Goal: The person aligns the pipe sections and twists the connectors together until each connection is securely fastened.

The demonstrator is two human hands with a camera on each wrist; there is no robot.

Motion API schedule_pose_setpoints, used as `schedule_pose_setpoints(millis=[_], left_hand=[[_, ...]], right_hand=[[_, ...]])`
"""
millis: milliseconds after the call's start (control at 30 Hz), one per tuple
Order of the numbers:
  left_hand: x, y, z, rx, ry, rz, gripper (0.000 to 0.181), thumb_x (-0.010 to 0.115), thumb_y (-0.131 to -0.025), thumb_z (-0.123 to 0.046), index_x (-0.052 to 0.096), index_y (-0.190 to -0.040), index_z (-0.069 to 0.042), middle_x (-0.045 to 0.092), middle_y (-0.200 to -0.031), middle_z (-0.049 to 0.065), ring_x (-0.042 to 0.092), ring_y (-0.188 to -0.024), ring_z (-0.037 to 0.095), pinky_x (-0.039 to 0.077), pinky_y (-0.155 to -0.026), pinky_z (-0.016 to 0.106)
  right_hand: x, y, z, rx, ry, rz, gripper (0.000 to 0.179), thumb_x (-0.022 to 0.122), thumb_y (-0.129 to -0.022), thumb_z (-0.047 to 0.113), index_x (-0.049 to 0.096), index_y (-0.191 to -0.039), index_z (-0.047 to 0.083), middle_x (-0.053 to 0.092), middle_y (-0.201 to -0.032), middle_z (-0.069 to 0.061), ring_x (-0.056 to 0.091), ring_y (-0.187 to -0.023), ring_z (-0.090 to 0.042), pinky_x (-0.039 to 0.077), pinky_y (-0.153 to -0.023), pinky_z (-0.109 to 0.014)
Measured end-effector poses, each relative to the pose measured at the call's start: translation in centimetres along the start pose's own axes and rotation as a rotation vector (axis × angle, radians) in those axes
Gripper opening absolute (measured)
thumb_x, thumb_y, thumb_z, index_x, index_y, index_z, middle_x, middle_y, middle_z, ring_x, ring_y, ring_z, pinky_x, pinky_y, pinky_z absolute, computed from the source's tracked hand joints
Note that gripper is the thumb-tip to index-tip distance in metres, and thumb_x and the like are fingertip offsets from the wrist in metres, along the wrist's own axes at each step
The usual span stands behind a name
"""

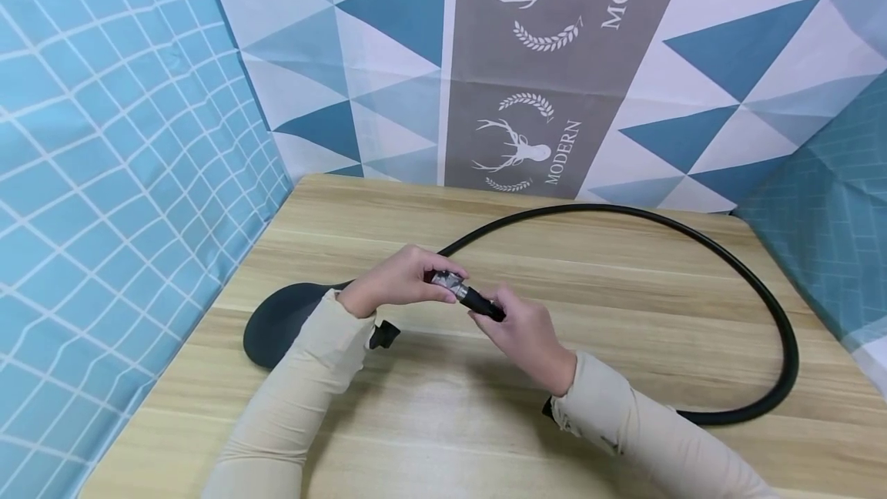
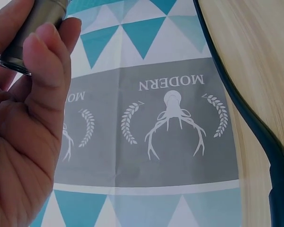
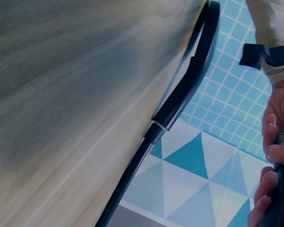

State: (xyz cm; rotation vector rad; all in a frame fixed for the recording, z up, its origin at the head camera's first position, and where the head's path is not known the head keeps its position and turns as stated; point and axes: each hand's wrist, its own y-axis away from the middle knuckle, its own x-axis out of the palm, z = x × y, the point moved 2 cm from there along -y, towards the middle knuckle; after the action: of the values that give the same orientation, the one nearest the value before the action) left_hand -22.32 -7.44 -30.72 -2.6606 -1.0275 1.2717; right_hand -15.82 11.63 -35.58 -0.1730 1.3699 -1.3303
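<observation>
A black handheld shower head (image 1: 280,323) lies on the tabletop at the left, partly behind the left forearm. My left hand (image 1: 398,279) holds a silver metal fitting (image 1: 449,282) between thumb and fingers. In the left wrist view, the fitting (image 2: 35,35) is a shiny cylinder with a round rim. My right hand (image 1: 523,333) grips a black tube end (image 1: 478,302), in line with the fitting and right at it. The right wrist view shows fingers curled round this black tube (image 3: 279,201). Both hands are raised over the middle of the table.
A black hose (image 1: 693,236) arcs from the shower head across the back and right, then passes behind the right forearm. The wooden table (image 1: 443,445) is bordered by a blue grid-patterned cover (image 1: 138,137) and a triangle-patterned backdrop (image 1: 395,14).
</observation>
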Motion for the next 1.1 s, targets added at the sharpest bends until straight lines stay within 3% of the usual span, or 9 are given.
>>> schedule_pose_setpoints(millis=[133, 300, 767, 967, 1033, 1100], left_hand=[[-0.11, -0.01, -0.11, -0.016, -0.013, -0.004, 0.029, 0.076, -0.081, 0.000, 0.069, -0.108, 0.006, 0.072, -0.098, 0.017, 0.057, -0.070, 0.006, 0.050, -0.062, 0.022], [-0.14, -0.07, -0.22, -0.024, -0.042, 0.004, 0.030, 0.076, -0.082, -0.002, 0.069, -0.110, 0.005, 0.071, -0.102, 0.017, 0.060, -0.074, 0.009, 0.051, -0.065, 0.022], [-0.02, -0.09, 0.00, -0.038, -0.028, 0.026, 0.030, 0.076, -0.081, -0.001, 0.069, -0.110, 0.005, 0.072, -0.098, 0.016, 0.056, -0.069, 0.007, 0.050, -0.062, 0.022], [0.08, -0.23, -0.42, 0.002, -0.017, 0.036, 0.026, 0.076, -0.081, -0.001, 0.070, -0.106, 0.005, 0.072, -0.094, 0.014, 0.058, -0.070, 0.006, 0.051, -0.064, 0.023], [0.10, -0.24, -0.58, 0.008, -0.007, 0.040, 0.025, 0.076, -0.081, -0.001, 0.070, -0.105, 0.005, 0.072, -0.092, 0.014, 0.058, -0.070, 0.005, 0.051, -0.063, 0.023], [0.07, -0.24, -0.71, 0.011, 0.002, 0.041, 0.025, 0.076, -0.081, -0.001, 0.070, -0.104, 0.005, 0.072, -0.091, 0.013, 0.057, -0.068, 0.004, 0.051, -0.061, 0.022]], right_hand=[[0.11, -0.10, -0.37, -0.106, 0.004, -0.071, 0.026, 0.081, -0.065, -0.006, 0.064, -0.086, -0.003, 0.073, -0.078, -0.012, 0.063, -0.054, -0.010, 0.048, -0.049, -0.018], [-0.14, -0.25, -0.43, -0.104, -0.026, -0.067, 0.024, 0.081, -0.066, -0.005, 0.069, -0.086, -0.005, 0.072, -0.076, -0.012, 0.064, -0.053, -0.011, 0.047, -0.048, -0.017], [-0.55, -0.22, -0.52, 0.079, -0.140, 0.104, 0.022, 0.079, -0.075, -0.002, 0.071, -0.095, -0.008, 0.073, -0.080, -0.015, 0.064, -0.058, -0.011, 0.048, -0.051, -0.015], [-0.35, -0.42, -0.42, 0.271, -0.148, 0.187, 0.033, 0.082, -0.074, 0.005, 0.066, -0.102, -0.003, 0.065, -0.065, -0.004, 0.052, -0.053, -0.002, 0.043, -0.048, -0.019], [-0.34, -0.54, -0.36, 0.271, -0.132, 0.194, 0.030, 0.083, -0.073, 0.007, 0.066, -0.097, -0.001, 0.062, -0.062, 0.000, 0.047, -0.053, 0.000, 0.041, -0.048, -0.018], [-0.38, -0.70, -0.32, 0.187, -0.098, 0.188, 0.024, 0.082, -0.073, 0.008, 0.066, -0.089, 0.001, 0.061, -0.062, 0.001, 0.045, -0.053, 0.001, 0.039, -0.047, -0.017]])
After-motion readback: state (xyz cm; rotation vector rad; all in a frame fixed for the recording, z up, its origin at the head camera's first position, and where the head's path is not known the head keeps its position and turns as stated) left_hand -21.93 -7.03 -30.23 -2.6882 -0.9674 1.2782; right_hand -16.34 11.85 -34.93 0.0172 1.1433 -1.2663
